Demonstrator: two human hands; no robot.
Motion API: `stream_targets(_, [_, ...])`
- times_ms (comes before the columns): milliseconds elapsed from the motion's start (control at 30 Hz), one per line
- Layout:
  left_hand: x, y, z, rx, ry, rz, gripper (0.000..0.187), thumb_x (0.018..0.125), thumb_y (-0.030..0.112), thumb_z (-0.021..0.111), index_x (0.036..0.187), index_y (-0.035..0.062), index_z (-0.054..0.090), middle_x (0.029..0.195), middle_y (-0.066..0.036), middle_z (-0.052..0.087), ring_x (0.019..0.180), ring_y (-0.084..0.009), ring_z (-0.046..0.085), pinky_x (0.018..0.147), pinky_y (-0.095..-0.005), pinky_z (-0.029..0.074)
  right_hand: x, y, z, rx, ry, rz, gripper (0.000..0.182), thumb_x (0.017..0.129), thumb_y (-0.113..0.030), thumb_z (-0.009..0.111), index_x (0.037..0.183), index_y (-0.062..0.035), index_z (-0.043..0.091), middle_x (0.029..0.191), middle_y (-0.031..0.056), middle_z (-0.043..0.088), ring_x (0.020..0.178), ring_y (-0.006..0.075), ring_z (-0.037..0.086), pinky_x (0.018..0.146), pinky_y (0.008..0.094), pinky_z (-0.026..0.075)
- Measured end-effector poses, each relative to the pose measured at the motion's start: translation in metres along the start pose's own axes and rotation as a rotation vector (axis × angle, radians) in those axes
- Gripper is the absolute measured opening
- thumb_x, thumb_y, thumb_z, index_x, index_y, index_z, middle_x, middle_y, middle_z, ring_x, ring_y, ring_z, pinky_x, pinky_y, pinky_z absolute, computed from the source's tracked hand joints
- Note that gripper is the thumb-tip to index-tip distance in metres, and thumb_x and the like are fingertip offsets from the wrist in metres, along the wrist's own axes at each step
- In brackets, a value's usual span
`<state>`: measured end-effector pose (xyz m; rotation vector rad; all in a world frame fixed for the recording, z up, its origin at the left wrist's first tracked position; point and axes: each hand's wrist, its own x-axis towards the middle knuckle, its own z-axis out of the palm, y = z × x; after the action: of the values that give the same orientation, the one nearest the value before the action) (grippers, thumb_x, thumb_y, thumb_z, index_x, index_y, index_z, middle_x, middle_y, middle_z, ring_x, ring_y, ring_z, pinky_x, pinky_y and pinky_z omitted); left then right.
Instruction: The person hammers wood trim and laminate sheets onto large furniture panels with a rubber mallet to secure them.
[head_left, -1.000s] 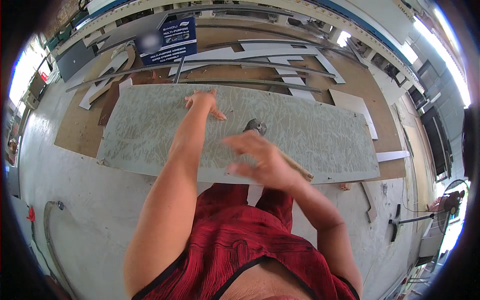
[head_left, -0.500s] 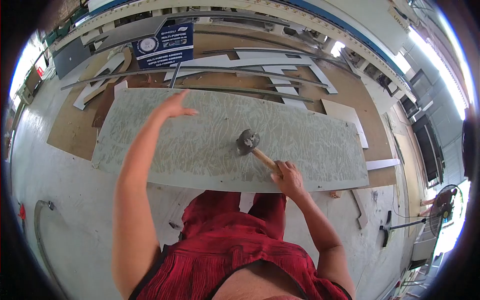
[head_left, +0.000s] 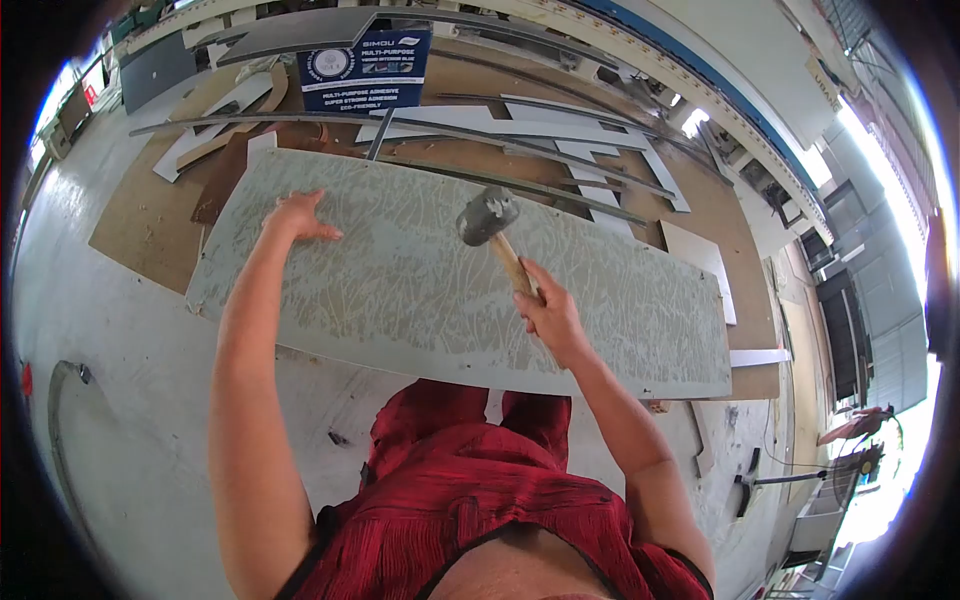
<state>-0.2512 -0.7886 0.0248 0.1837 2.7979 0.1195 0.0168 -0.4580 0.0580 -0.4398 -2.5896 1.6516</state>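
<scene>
A long grey-green panel with a streaky, mottled surface lies across in front of me. My right hand is wrapped round the wooden handle of a rubber mallet, whose dark head is raised above the panel's middle. Towards the panel's left end, my left hand has its fingers spread and rests on or just over the surface; contact is hard to tell. It holds nothing.
Behind the panel stands a blue adhesive box, with white offcuts and long dark strips on a brown board. A fan stands at right. A large machine runs along the back.
My right hand has lifted the mallet up and away from the panel. My left hand has moved left, lower towards the panel. The view has turned slightly.
</scene>
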Motion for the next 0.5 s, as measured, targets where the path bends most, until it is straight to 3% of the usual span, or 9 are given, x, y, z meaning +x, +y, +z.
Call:
stream_targets(100, [-0.002, -0.001, 0.002, 0.011, 0.013, -0.01, 0.109, 0.054, 0.058, 0.079, 0.143, 0.0265, 0.025, 0.147, -0.013, 0.023, 0.134, -0.0403, 0.022, 0.101, -0.057, 0.033, 0.019, 0.0, 0.011, 0.037, 0.003, -0.004, 0.051, 0.085, -0.014, 0.061, 0.133, -0.017, 0.044, 0.071, 0.005, 0.052, 0.061, 0.0096, 0.049, 0.051, 0.027, 0.043])
stream_targets(200, [-0.005, 0.003, 0.001, -0.002, 0.004, -0.049, 0.107, 0.054, 0.058, 0.079, 0.142, 0.0293, 0.025, 0.149, -0.01, 0.02, 0.134, -0.0387, 0.022, 0.098, -0.0604, 0.034, 0.026, -0.002, 0.018, 0.028, 0.008, 0.033, 0.052, 0.084, -0.014, 0.061, 0.133, -0.0162, 0.045, 0.082, 0.0097, 0.059, 0.068, 0.0141, 0.055, 0.058, 0.0311, 0.047])
stream_targets(300, [-0.007, 0.002, 0.004, 0.053, 0.063, -0.008, 0.11, 0.055, 0.062, 0.076, 0.143, 0.0185, 0.026, 0.145, -0.018, 0.026, 0.131, -0.0387, 0.03, 0.105, -0.0469, 0.032, 0.04, 0.023, 0.023, -0.157, -0.006, 0.035, 0.049, 0.083, -0.014, 0.06, 0.13, -0.0143, 0.047, 0.098, 0.0132, 0.063, 0.079, 0.0215, 0.062, 0.07, 0.0342, 0.049])
stream_targets(367, [0.01, -0.009, 0.021, 0.049, 0.118, 0.059, 0.106, 0.056, 0.055, 0.079, 0.142, 0.0197, 0.028, 0.146, -0.012, 0.028, 0.134, -0.0331, 0.027, 0.106, -0.0488, 0.031, 0.04, 0.029, 0.027, -0.152, 0.021, -0.064, 0.046, 0.083, -0.016, 0.059, 0.128, -0.0135, 0.05, 0.108, 0.0138, 0.063, 0.092, 0.0252, 0.063, 0.08, 0.0344, 0.047])
stream_targets(400, [-0.001, -0.007, 0.015, -0.042, 0.093, 0.073, 0.104, 0.058, 0.052, 0.079, 0.141, 0.0132, 0.03, 0.143, -0.014, 0.033, 0.132, -0.0303, 0.03, 0.108, -0.0437, 0.029, 0.046, 0.037, 0.032, -0.125, 0.035, -0.115, 0.046, 0.083, -0.015, 0.059, 0.127, -0.0143, 0.05, 0.106, 0.0117, 0.064, 0.089, 0.0216, 0.062, 0.077, 0.0326, 0.048])
stream_targets(467, [-0.01, -0.001, 0.016, -0.076, 0.164, 0.046, 0.098, 0.059, 0.04, 0.081, 0.139, 0.009, 0.033, 0.141, -0.016, 0.037, 0.129, -0.0304, 0.036, 0.105, -0.0428, 0.033, 0.059, 0.054, 0.039, -0.074, 0.059, -0.219, 0.045, 0.083, -0.012, 0.059, 0.127, -0.0161, 0.051, 0.103, 0.0074, 0.065, 0.082, 0.0144, 0.061, 0.071, 0.029, 0.05])
stream_targets(500, [0.022, -0.031, 0.035, -0.1, 0.205, 0.239, 0.095, 0.061, 0.034, 0.081, 0.139, 0.0077, 0.033, 0.137, -0.017, 0.042, 0.125, -0.0327, 0.041, 0.103, -0.0429, 0.036, 0.046, 0.029, 0.032, -0.014, 0.081, -0.159, 0.044, 0.081, -0.013, 0.059, 0.125, -0.0165, 0.053, 0.11, 0.0098, 0.064, 0.094, 0.0195, 0.061, 0.082, 0.0308, 0.048])
